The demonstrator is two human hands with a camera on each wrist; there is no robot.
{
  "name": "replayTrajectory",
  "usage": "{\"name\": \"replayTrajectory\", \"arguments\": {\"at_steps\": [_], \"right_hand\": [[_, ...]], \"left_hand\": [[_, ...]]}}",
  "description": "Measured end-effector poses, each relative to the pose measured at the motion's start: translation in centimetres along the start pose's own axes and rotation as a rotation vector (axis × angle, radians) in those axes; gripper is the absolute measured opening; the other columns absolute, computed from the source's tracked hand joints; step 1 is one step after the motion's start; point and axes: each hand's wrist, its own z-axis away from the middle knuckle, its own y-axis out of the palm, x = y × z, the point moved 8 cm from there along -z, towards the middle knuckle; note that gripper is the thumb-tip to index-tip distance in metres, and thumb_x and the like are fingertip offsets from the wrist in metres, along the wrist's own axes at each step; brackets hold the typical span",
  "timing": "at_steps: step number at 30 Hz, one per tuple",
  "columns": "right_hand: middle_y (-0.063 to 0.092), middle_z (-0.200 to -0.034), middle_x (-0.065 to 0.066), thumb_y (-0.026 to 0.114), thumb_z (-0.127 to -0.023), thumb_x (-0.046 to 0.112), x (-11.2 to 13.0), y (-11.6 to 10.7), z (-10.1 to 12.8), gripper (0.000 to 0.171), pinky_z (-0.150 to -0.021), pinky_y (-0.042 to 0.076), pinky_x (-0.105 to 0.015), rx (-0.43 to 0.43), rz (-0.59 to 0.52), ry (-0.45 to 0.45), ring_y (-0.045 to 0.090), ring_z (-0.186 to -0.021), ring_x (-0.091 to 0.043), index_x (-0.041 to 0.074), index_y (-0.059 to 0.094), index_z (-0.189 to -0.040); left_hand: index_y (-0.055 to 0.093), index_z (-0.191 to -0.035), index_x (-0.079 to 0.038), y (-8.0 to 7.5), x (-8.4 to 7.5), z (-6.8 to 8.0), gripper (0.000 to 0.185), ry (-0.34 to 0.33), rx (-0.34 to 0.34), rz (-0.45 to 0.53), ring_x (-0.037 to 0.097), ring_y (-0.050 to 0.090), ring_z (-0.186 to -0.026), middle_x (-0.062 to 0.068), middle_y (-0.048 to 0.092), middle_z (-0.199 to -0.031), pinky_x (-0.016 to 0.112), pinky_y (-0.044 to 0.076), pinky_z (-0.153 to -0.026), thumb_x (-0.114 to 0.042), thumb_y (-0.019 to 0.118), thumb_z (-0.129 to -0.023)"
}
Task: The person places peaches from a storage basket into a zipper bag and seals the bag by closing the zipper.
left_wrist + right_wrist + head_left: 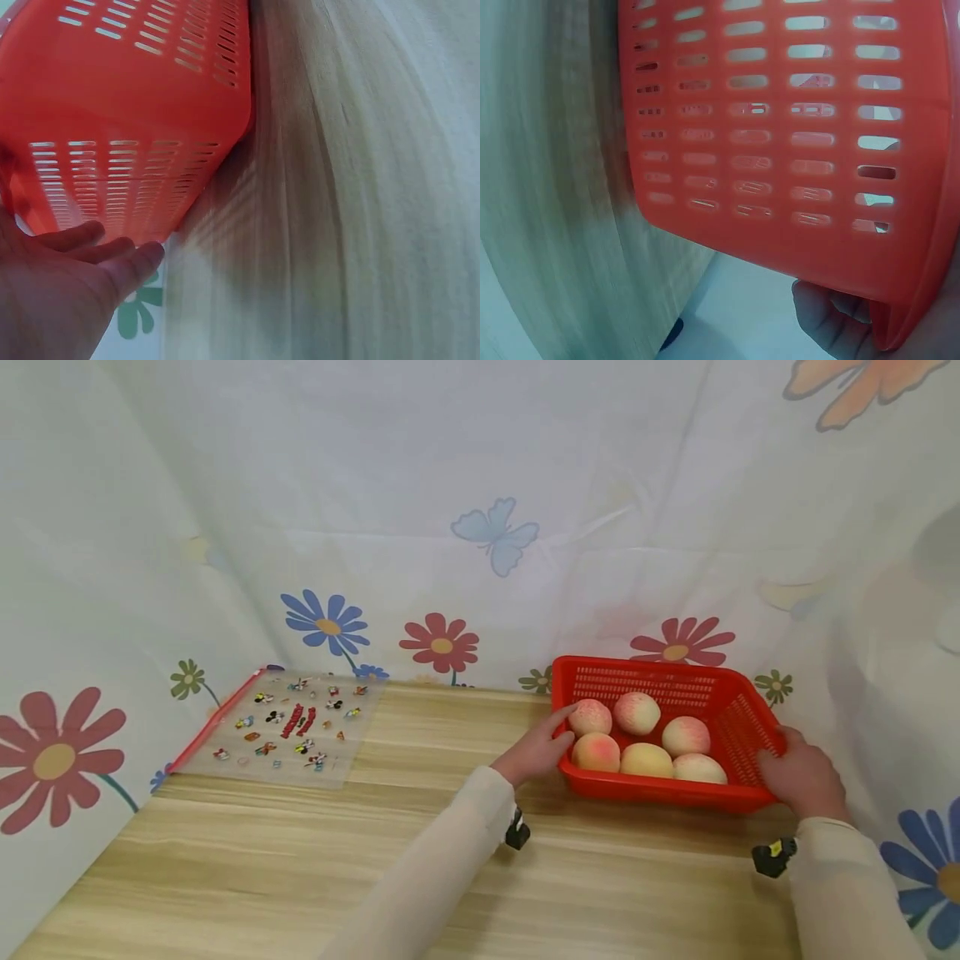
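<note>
A red plastic basket (660, 787) with slotted walls stands at the right, against the back cloth. Several pink and cream peaches (637, 713) lie inside it, mostly toward its left and front. My left hand (534, 752) holds the basket's left rim; the left wrist view shows three fingers (135, 266) extended beside the slotted outer wall. At the opposite end, my right hand (806, 777) grips the right rim, thumb on the inner side. Curled fingers (817, 319) of that hand show under the rim in the right wrist view.
A clear zip bag (300, 727) with cartoon prints and a red slider edge lies flat on the wood-grain table (247, 860) at the left. Flower-printed cloth (420, 468) surrounds the table at the back and both sides.
</note>
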Motion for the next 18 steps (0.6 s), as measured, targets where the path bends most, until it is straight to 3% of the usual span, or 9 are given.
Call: {"name": "replayTrajectory", "arguments": {"at_steps": [7, 10, 14, 18], "right_hand": [[0.046, -0.125, -0.037, 0.046, -0.095, 0.032, 1.7, 0.7, 0.6, 0.075, -0.070, 0.052, -0.046, -0.035, 0.014, -0.012, 0.051, -0.091, -0.040, -0.008, 0.014, -0.150], [0.045, -0.125, -0.037, 0.047, -0.095, 0.034, 2.2, 0.9, 0.8, 0.076, -0.070, 0.051, -0.047, -0.044, 0.017, -0.013, 0.050, -0.091, -0.041, -0.008, 0.014, -0.150], [0.045, -0.124, -0.036, 0.047, -0.095, 0.034, 2.5, 1.2, 1.1, 0.076, -0.070, 0.052, -0.047, -0.048, 0.021, -0.009, 0.050, -0.091, -0.041, -0.007, 0.014, -0.150], [0.046, -0.124, -0.036, 0.047, -0.096, 0.035, 2.6, 1.4, 1.4, 0.076, -0.070, 0.053, -0.048, -0.058, 0.023, -0.001, 0.051, -0.090, -0.040, -0.007, 0.015, -0.150]], "left_hand": [[0.026, -0.151, -0.040, -1.2, 1.0, 1.0, 0.054, -0.042, 0.001, 0.109, 0.020, 0.053, -0.111, 0.003, 0.043, -0.147, 0.043, 0.046, -0.103, -0.034, 0.043, -0.101], [0.027, -0.151, -0.039, -1.5, 1.1, 1.2, 0.054, -0.041, 0.002, 0.139, 0.023, 0.055, -0.112, 0.002, 0.043, -0.147, 0.043, 0.047, -0.103, -0.034, 0.043, -0.100], [0.030, -0.150, -0.038, -2.0, 1.5, 1.4, 0.053, -0.052, 0.003, 0.149, 0.023, 0.058, -0.107, 0.003, 0.044, -0.146, 0.041, 0.050, -0.098, -0.034, 0.045, -0.100], [0.032, -0.149, -0.038, -2.4, 2.0, 1.5, 0.052, -0.056, 0.014, 0.150, 0.020, 0.062, -0.091, 0.005, 0.047, -0.140, 0.036, 0.053, -0.090, -0.034, 0.046, -0.100]]}}
